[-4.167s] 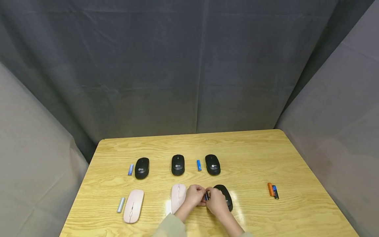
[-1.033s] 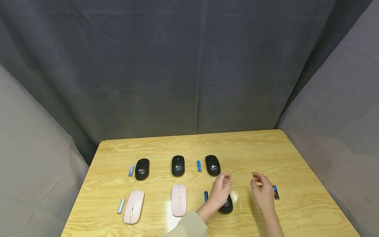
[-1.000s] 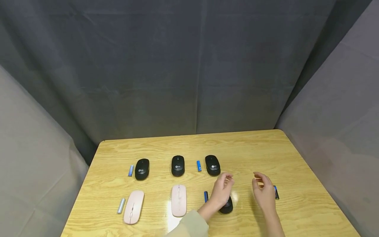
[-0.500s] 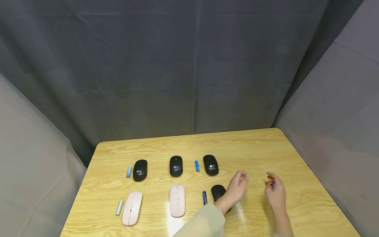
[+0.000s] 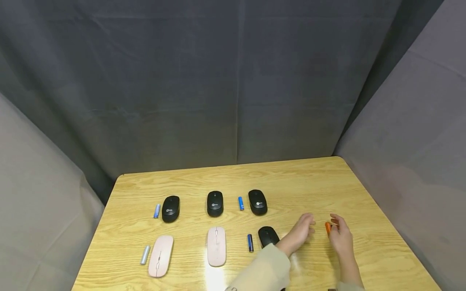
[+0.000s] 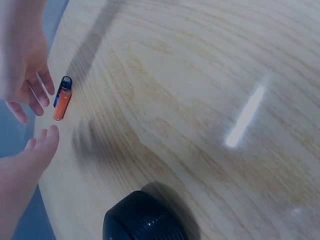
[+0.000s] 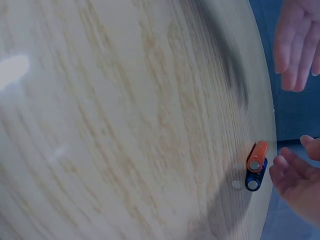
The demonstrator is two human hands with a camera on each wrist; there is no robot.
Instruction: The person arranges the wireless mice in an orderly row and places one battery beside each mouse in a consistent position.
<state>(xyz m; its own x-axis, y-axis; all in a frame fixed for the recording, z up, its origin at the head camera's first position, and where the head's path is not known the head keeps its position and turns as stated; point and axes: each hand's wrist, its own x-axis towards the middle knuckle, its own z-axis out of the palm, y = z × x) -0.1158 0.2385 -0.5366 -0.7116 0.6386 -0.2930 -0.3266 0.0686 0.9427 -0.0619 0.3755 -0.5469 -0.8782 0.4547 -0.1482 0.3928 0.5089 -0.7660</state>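
Observation:
My left hand (image 5: 300, 231) reaches over the table to the right of a black mouse (image 5: 267, 235), fingers loosely bent and holding nothing. My right hand (image 5: 341, 236) hovers beside an orange battery (image 5: 328, 227), its fingers relaxed. In the right wrist view the right hand (image 7: 297, 182) stands just apart from the orange battery (image 7: 258, 156) and a dark blue battery (image 7: 253, 184), which lie side by side. The head view hides the dark blue one behind the hand. Both batteries also show in the left wrist view, between the left hand (image 6: 35, 157) and the right hand (image 6: 30, 80).
A blue-and-black battery (image 5: 250, 243) lies left of the near black mouse. Farther back stand three black mice, with a blue battery (image 5: 241, 203) and a pale blue battery (image 5: 157, 211). Two pink mice and a silver battery (image 5: 145, 255) lie at front left. Curtains border the table (image 5: 306, 178).
Earlier both hands held a battery by the near black mouse; the blue-and-black battery now lies there. Both hands have moved right, and the orange battery shows left of the right hand.

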